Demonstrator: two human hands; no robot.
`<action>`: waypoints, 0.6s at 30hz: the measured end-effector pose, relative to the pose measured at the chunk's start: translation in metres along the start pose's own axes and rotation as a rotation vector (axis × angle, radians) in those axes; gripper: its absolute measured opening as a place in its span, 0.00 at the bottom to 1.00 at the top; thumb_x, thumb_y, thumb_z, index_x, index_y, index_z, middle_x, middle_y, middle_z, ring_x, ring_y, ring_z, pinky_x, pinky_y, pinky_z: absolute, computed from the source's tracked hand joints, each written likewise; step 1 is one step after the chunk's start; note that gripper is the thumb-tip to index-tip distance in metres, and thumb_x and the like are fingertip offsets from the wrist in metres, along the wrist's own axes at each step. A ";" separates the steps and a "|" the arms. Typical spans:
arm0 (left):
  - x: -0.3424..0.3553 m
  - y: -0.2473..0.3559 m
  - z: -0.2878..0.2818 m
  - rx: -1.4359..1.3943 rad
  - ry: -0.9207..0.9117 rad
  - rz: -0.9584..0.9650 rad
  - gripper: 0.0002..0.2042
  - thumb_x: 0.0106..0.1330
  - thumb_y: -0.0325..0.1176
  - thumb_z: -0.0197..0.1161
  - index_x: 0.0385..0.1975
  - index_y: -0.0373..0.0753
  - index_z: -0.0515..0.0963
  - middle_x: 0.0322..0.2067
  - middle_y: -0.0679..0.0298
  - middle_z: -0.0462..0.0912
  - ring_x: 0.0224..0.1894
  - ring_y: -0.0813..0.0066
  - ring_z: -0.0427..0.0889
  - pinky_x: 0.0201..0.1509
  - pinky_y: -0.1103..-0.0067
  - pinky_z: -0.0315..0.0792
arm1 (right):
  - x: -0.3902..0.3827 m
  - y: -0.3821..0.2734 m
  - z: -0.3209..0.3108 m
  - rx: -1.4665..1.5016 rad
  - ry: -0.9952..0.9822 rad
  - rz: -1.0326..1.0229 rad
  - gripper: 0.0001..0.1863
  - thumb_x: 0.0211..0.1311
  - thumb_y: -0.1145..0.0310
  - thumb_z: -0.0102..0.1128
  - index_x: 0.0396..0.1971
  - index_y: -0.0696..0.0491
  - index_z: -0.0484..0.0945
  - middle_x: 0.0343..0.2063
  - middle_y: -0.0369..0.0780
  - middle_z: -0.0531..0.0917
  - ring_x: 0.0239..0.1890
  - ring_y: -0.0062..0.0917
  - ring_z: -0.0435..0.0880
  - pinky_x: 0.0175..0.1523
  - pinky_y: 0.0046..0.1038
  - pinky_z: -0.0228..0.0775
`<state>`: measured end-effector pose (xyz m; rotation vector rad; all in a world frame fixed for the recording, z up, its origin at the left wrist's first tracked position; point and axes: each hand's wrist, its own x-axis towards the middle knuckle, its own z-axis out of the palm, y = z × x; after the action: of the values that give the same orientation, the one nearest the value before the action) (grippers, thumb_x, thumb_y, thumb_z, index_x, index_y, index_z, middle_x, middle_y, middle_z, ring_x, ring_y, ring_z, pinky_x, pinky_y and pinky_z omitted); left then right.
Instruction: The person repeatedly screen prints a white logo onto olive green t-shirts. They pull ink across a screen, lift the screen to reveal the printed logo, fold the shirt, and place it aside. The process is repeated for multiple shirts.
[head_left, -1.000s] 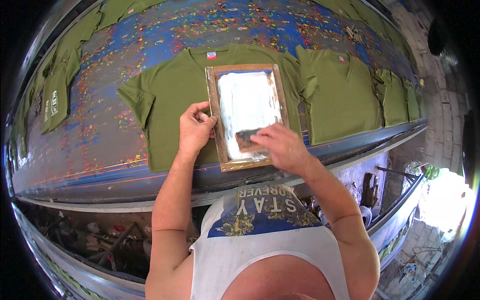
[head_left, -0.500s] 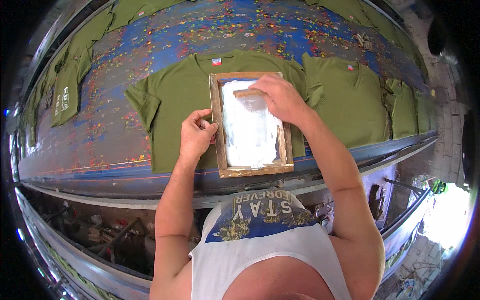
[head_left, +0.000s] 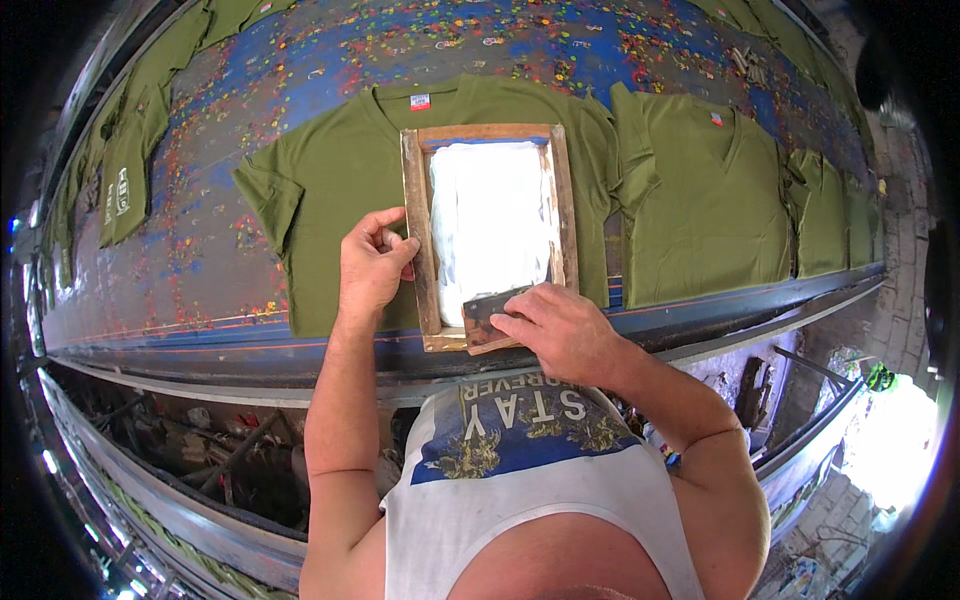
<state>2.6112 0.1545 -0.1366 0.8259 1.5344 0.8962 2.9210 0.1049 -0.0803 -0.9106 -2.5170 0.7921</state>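
Observation:
A wooden screen-printing frame (head_left: 567, 215) lies on a green V-neck T-shirt (head_left: 325, 190), its inner area covered with bright white ink (head_left: 490, 215). My left hand (head_left: 373, 265) pinches the left side rail of the frame between thumb and fingers. At the frame's near end, my right hand (head_left: 568, 338) grips a small, flat squeegee (head_left: 483, 315), thumb on the near face. The squeegee is tilted over the near edge of the ink, and its lower edge overlaps the near rail. Glare hides any design in the mesh.
More green T-shirts (head_left: 700, 205) lie side by side to the right. A printed green piece (head_left: 135, 180) lies at the left of the long, paint-spotted table (head_left: 330, 100). The table's near edge (head_left: 300, 390) runs in front of my body. Clutter fills the space below it.
My right hand has brought the squeegee from the far end of the frame to its near end. The left hand keeps its hold on the side rail.

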 end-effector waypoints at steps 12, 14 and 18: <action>-0.005 0.002 0.003 0.021 0.030 0.019 0.22 0.73 0.18 0.73 0.65 0.23 0.81 0.27 0.73 0.80 0.24 0.83 0.80 0.28 0.80 0.79 | 0.101 0.106 -0.026 -0.159 0.250 -0.022 0.19 0.63 0.81 0.63 0.53 0.57 0.89 0.46 0.46 0.89 0.54 0.45 0.88 0.61 0.46 0.83; -0.005 0.001 0.003 0.019 0.027 0.022 0.22 0.73 0.18 0.73 0.65 0.23 0.81 0.27 0.72 0.80 0.24 0.83 0.80 0.29 0.80 0.80 | 0.091 0.097 -0.021 -0.153 0.213 -0.011 0.19 0.62 0.80 0.64 0.53 0.56 0.89 0.46 0.45 0.89 0.54 0.44 0.88 0.62 0.45 0.83; -0.003 -0.005 0.002 -0.023 0.017 0.022 0.21 0.73 0.18 0.72 0.65 0.24 0.81 0.26 0.73 0.80 0.24 0.83 0.79 0.29 0.80 0.79 | 0.039 0.042 0.001 -0.086 0.126 -0.025 0.21 0.62 0.78 0.65 0.56 0.55 0.88 0.46 0.43 0.89 0.54 0.41 0.88 0.62 0.43 0.83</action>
<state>2.6131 0.1495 -0.1401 0.8220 1.5294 0.9380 2.9119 0.1576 -0.1020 -0.9247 -2.4638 0.6034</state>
